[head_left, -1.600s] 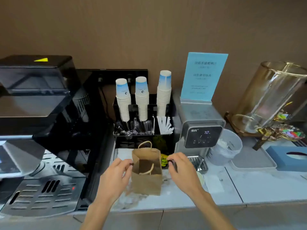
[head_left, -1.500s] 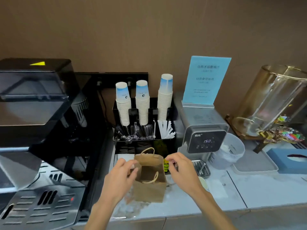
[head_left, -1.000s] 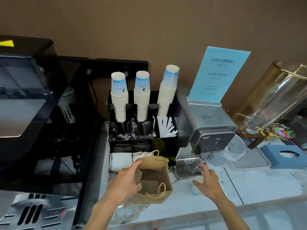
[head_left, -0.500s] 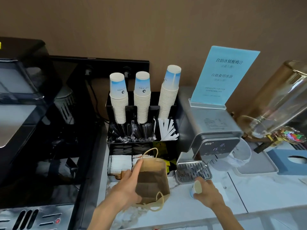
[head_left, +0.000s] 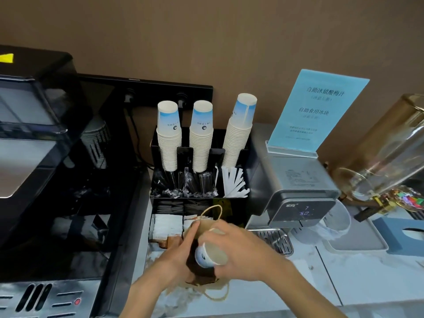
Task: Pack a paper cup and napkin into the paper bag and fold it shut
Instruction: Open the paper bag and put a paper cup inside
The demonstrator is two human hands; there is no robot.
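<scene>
Head view: paper cup point(head_left: 212, 254) seemingly inside right grip point(head_left: 238, 251).

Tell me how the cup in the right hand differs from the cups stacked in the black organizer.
The held cup is single, tilted, mouth toward the camera, over the paper bag. The stacked cups are nested upside down in three columns. Both are white with blue bands.

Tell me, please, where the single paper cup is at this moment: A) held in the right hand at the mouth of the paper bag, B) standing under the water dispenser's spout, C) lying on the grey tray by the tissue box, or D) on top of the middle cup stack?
A: the right hand grips the paper cup at the open paper bag, which the left hand steadies.
</scene>
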